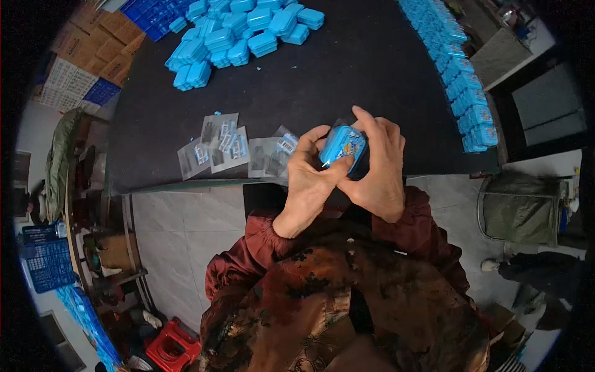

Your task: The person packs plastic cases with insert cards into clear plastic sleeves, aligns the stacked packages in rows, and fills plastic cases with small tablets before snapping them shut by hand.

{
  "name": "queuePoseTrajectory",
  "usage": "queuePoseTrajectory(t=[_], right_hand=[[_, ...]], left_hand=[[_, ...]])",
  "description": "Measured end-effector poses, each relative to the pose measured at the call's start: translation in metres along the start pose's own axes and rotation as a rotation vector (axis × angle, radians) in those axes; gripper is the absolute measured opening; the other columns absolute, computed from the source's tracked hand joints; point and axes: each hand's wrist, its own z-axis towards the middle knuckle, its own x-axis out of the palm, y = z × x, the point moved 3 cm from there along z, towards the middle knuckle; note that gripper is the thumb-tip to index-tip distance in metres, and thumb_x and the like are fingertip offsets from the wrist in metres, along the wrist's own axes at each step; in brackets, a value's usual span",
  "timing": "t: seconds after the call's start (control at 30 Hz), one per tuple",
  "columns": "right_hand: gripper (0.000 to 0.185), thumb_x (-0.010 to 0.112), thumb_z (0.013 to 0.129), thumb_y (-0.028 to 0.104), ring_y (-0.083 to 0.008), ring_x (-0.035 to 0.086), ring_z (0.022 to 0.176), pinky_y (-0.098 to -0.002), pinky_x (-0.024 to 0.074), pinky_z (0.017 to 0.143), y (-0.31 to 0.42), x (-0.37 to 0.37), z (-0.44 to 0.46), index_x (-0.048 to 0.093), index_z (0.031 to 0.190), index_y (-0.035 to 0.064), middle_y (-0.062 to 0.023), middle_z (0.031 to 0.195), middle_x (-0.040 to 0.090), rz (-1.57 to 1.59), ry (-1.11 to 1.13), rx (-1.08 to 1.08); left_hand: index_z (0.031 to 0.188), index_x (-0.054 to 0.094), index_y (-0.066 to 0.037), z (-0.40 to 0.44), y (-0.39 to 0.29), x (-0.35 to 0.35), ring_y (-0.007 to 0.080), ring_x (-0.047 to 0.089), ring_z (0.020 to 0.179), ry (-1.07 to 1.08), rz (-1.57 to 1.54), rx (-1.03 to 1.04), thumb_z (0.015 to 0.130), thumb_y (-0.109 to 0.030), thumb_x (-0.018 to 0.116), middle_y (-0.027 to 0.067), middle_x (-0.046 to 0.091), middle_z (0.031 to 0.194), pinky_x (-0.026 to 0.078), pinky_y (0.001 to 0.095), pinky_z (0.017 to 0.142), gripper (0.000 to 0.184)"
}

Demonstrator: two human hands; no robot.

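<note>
Between my two hands, near the table's front edge, is a small blue plastic box with a printed picture on its face. Clear film shows around its top edge. My left hand grips the box from the left, with the thumb across its lower face. My right hand closes on the box's right side, index finger stretched up beyond it. Just left of my hands, flat clear bags with printed labels lie on the black table. More bags overlap further left.
A pile of plain blue boxes covers the table's far left, beside a blue crate. Packed blue boxes stand in rows along the right edge. On the floor at lower left is a red stool. Cardboard cartons are stacked beyond.
</note>
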Motion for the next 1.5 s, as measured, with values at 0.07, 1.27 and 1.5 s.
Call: queuePoseTrajectory(t=[0.07,1.27,1.5], right_hand=[[0.080,0.073,0.058,0.017,-0.0338,0.039,0.104,-0.0481,0.0307,0.084,-0.003,-0.013,0.005,0.037,0.127,0.0076,-0.0164,0.106,0.047,-0.073,-0.036,-0.010],[0.072,0.067,0.075,0.040,-0.0304,0.047,0.112,-0.0414,0.0401,0.091,-0.127,-0.103,0.120,0.037,0.132,0.0075,-0.0213,0.117,0.051,-0.268,-0.076,-0.291],[0.068,0.068,0.073,0.034,-0.0362,0.027,0.125,-0.0502,0.0274,0.096,0.000,0.053,-0.006,0.040,0.129,0.0084,-0.0167,0.133,0.033,0.021,0.421,-0.314]], left_hand=[[0.121,0.039,0.004,0.005,-0.002,0.008,0.0118,0.051,0.088,0.038,-0.085,-0.026,0.076,-0.001,0.066,0.0098,0.052,0.103,0.045,0.0243,0.079,0.053],[0.118,0.046,0.002,-0.021,-0.005,-0.103,0.0132,0.054,0.086,-0.470,0.581,0.643,0.090,-0.003,0.046,0.0090,0.057,0.098,0.044,0.0238,0.075,0.028],[0.111,0.049,-0.002,-0.026,0.013,-0.098,0.0260,0.059,0.076,-0.314,0.961,0.774,0.078,0.011,0.051,0.0136,0.060,0.089,0.044,0.0313,0.067,0.035]])
